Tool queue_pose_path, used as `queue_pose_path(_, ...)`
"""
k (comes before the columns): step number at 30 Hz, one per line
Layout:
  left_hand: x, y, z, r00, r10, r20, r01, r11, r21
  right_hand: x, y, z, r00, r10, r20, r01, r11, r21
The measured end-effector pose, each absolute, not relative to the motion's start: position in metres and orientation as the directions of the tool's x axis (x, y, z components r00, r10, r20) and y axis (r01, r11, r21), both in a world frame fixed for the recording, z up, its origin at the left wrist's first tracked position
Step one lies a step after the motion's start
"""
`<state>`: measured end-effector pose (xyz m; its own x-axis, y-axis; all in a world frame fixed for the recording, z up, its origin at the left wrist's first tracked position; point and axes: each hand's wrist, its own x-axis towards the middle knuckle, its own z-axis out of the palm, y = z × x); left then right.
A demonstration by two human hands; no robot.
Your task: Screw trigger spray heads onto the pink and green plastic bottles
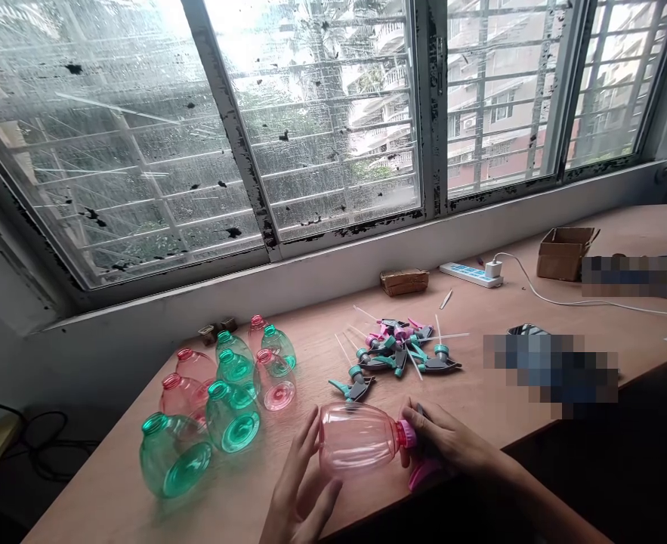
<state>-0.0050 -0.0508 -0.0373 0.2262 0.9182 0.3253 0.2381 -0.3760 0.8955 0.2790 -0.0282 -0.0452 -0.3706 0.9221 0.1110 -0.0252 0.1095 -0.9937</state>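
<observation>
While the translucent pink bottle [359, 442] is held sideways near the front edge of the counter [322, 310], its long axis runs between the hands: left hand [297, 483] loosely cupped, fingers parted, at the base; right hand [449, 437] gripping the pink-collared trigger sprayer [406, 434] at the neck.

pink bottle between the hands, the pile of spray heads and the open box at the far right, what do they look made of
Pink bottle: likely plastic, glossy and see-through, with bright streaks along its side.
Spray heads: probably moulded plastic, opaque, in solid grey, teal and pink.
Open box: seemingly cardboard, dull brown, with thin flaps at the top.
</observation>
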Motion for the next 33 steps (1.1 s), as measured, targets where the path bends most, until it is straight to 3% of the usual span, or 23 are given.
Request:
queue_pose_path(5, -0.006, -0.049, -0.039, 0.273, 0.941, 0.202, 0.187, -0.257, 0.948, 0.278, -0.027, -0.044, -0.367, 0.923, 0.117, -0.035, 0.113, -0.993)
queue_pose_path(15, -0.007, -0.046, -0.033, 0.360, 0.916, 0.179, 0.138, -0.242, 0.961, 0.279, -0.025, -0.052, -0.408, 0.906, 0.114, -0.115, 0.073, -0.991)
queue_pose_path(24, -0.004, -0.057, -0.030, 0.278, 0.925, 0.259, 0.114, -0.299, 0.947, 0.280, -0.022, -0.057, -0.398, 0.910, 0.118, -0.151, 0.062, -0.987)
queue_pose_path(29, -0.003, -0.056, -0.027, 0.356, 0.904, 0.236, 0.036, -0.266, 0.963, 0.278, -0.023, -0.054, -0.419, 0.899, 0.128, -0.156, 0.067, -0.985)
queue_pose_path(33, -0.005, -0.051, -0.031, 0.308, 0.930, 0.200, 0.026, -0.218, 0.976, 0.278, -0.023, -0.050, -0.417, 0.899, 0.133, -0.155, 0.074, -0.985)
